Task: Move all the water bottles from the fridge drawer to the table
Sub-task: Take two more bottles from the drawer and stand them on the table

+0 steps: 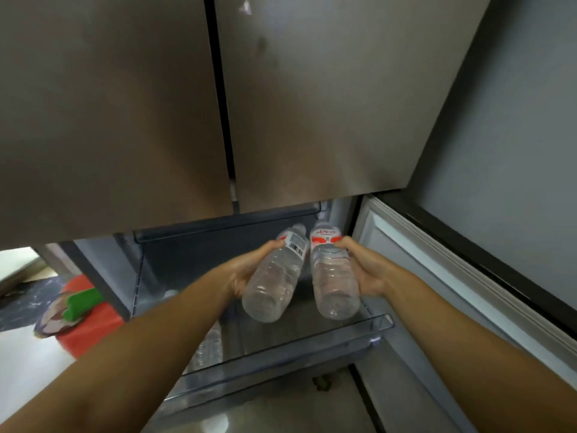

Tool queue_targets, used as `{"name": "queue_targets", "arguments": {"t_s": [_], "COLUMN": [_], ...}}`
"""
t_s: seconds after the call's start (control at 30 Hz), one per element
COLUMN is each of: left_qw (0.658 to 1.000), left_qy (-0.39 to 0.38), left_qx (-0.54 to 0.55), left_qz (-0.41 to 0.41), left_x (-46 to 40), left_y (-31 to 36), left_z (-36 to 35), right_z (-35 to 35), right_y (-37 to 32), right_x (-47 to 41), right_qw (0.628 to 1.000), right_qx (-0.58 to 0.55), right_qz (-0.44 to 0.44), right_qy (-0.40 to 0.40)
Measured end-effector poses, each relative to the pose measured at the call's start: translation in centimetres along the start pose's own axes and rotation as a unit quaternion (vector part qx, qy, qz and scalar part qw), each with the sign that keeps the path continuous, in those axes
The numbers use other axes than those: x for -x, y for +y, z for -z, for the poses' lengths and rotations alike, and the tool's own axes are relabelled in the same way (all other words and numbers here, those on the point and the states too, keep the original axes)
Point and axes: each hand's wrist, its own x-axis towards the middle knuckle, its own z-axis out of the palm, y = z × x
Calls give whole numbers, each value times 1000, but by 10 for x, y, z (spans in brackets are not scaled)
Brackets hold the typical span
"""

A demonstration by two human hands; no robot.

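I see left hand [246, 276] and right hand [363, 273] each wrapped round a water bottle [273, 279] above fridge drawer [382, 323] | likely heavy, slick, squashy; hold mid-body

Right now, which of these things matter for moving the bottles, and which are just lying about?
Job:
left bottle, gripped by the left hand
right bottle, gripped by the right hand
fridge drawer

Lying about:
green object
red surface

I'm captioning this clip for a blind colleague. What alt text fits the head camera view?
Over an open fridge drawer, the left hand grips one clear water bottle and the right hand grips another bottle, caps pointing away. More bottles lie in the drawer under the left forearm, below closed fridge doors.
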Motion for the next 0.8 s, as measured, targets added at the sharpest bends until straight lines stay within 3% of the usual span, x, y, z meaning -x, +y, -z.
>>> {"name": "queue_targets", "arguments": {"t_s": [0.23, 0.43, 0.6, 0.8], "left_qw": [990, 958, 893, 822], "left_qy": [-119, -175, -206, -251], "left_qx": [-67, -201, -359, -478], "left_qz": [-41, -109, -177, -183], "left_x": [21, 33, 21, 7], "left_y": [-20, -66, -123, -206], "left_z": [-31, -66, -107, -157], "right_z": [-19, -16, -9, 2], "right_y": [53, 124, 187, 271], "right_x": [37, 88, 146, 222], "right_qw": [979, 918, 849, 793], "right_qx": [-135, -90, -10, 5], "right_qz": [104, 248, 239, 158], "right_qy": [113, 295, 471, 588]}}
